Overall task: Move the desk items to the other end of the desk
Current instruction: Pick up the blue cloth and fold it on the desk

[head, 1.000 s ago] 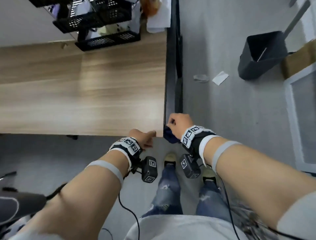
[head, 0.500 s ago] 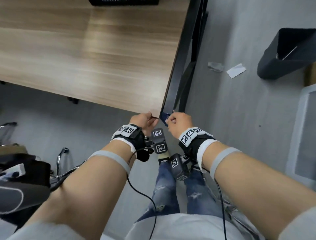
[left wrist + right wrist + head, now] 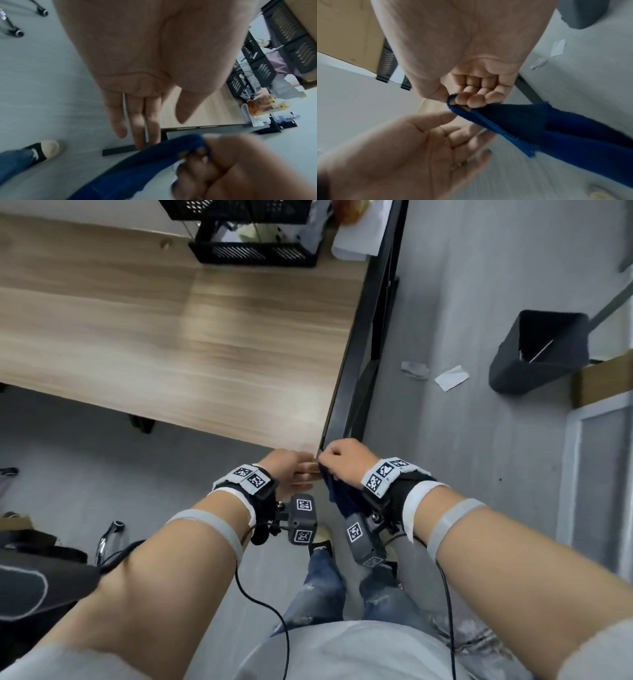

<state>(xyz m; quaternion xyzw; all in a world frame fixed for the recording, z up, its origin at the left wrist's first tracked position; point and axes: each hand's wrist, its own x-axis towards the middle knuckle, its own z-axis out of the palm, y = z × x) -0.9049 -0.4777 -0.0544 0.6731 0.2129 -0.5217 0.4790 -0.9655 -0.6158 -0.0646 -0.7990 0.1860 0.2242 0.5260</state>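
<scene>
Head view: right hand [image 3: 342,462] at near right corner of desk [image 3: 171,344], fingers curled, pinching top edge of blue cloth [image 3: 337,499]; rest of cloth hanging below hand, off desk, over floor. Left hand [image 3: 291,470] just beside it at same corner, fingers straight and relaxed, holding nothing; contact with desk edge not clear. Right wrist view: cloth edge [image 3: 539,128] caught between thumb and bent fingertips [image 3: 476,100], fabric draping away in a loose fold; left palm [image 3: 412,146] spread, facing up toward cloth, not touching. Left wrist view: left fingers [image 3: 137,121] extended, close to cloth [image 3: 137,169] but apart; right fist [image 3: 240,169] bunched round fabric. Far right corner of desk: black mesh organiser [image 3: 253,251] with assorted items, white paper-like thing [image 3: 356,244] beside it, details blurred. On floor: dark bin [image 3: 541,350], paper scraps [image 3: 452,378]. Handling judgement: cloth soft, limp, very light, fuzzy-edged, not slippery, not fragile; no stiffness, so sags and swings from any single hold. Pinch at one edge enough for carrying; second pinch along same edge with left hand better for spreading or folding. Likely step: taking cloth across for set-down; organiser items probably heavier, rigid, needing grip at frame.
</scene>
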